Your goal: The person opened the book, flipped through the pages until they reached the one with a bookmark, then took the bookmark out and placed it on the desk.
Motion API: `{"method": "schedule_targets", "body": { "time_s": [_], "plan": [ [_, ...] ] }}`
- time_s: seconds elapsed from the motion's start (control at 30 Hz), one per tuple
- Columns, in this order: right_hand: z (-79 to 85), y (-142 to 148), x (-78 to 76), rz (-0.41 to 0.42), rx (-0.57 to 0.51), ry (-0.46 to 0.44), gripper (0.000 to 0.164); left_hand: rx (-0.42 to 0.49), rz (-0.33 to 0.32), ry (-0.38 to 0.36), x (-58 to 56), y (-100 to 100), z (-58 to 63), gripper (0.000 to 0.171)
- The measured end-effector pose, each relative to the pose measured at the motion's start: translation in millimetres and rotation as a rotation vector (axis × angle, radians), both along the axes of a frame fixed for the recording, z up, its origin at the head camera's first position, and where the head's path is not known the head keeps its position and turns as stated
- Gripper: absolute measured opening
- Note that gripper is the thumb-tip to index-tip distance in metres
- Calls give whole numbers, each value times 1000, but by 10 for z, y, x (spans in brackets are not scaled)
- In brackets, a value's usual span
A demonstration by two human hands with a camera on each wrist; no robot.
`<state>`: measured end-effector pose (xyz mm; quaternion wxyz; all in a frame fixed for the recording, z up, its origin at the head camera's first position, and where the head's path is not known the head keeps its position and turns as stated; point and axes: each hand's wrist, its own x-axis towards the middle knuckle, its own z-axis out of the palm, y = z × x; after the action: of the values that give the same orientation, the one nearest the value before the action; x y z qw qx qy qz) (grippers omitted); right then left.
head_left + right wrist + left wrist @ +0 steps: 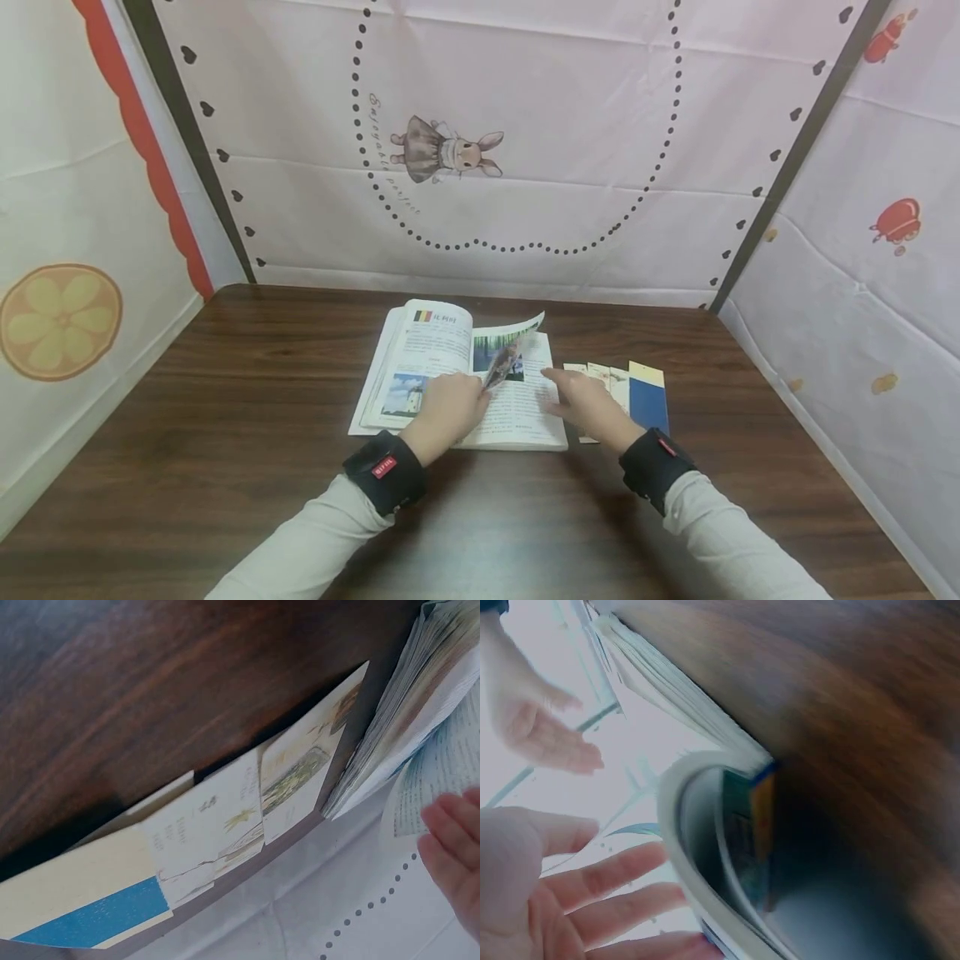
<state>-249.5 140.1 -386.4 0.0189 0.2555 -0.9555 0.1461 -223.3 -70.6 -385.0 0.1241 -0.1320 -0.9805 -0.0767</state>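
A thick book [517, 425] lies spread on the table, text and photos on both sides. One page [517, 348] stands raised and curled over the right side. My left hand [453, 408] is at the middle of the book, beside the foot of that page. In the left wrist view its fingers [615, 874] are stretched against the bent left pages, and a thin page edge passes near the thumb. My right hand [588, 400] hovers at the book's right edge, fingers extended and holding nothing. In the right wrist view these fingers [450, 840] overlap a curled printed page [420, 787].
Just right of the book several illustrated cards [618, 383] lie in a row, overlapping, with a blue and cream card [648, 400] at the end. A dark wooden table [225, 417] carries everything. Printed cloth walls [562, 167] stand at its back and sides.
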Motion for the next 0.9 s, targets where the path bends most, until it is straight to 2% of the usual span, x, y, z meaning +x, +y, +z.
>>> {"method": "schedule_targets", "body": {
  "time_s": [0.1,0.2,0.27,0.33,0.4,0.5,0.6,0.77,0.9],
  "plan": [
    [-35,5,10,66,32,-62,44,91,39,-51,-15,-67,24,28],
    [-86,15,18,90,56,-117,41,123,39,-87,-7,-159,30,25],
    [-118,21,22,85,79,-141,44,147,19,-110,10,-228,33,36],
    [-146,21,23,81,110,-151,48,203,4,-131,21,-300,30,55],
    [-155,15,27,96,137,-142,49,309,-5,-156,26,-367,29,70],
    [-143,0,32,109,172,-120,53,466,2,-155,38,-450,39,85],
    [-130,-14,37,116,214,-103,61,547,12,-128,67,-498,47,97],
    [-136,-39,42,132,266,-89,75,498,10,-87,127,-499,26,110],
    [-135,-69,33,132,282,-104,78,372,19,-21,158,-471,-25,108]
  ]
}}
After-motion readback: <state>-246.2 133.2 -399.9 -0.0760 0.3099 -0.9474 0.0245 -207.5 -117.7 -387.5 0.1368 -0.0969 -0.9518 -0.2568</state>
